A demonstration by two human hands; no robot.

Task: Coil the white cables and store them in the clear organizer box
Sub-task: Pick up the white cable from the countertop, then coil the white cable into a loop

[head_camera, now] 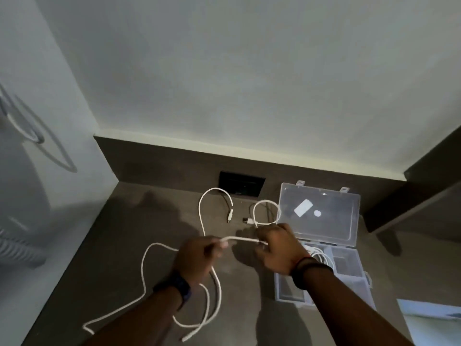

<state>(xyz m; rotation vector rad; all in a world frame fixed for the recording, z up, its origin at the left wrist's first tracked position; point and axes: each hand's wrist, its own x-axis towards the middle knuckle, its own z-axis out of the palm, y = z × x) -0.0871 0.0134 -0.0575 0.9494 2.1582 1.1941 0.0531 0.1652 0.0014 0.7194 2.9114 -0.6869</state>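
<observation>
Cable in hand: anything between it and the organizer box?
Nothing visible. The cable is held between both hands, and the box sits open just right of the right hand. A coiled cable already fills one compartment.

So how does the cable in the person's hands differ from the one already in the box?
The cable in the hands is uncoiled, its slack sprawling in loose loops over the dark table; the cable in the box is gathered into a compact bundle. The first is pinched by the left hand and right hand; the second lies untouched in the clear organizer box. Both are white.

Black wall outlet [241,183], perhaps paper [434,320].
</observation>
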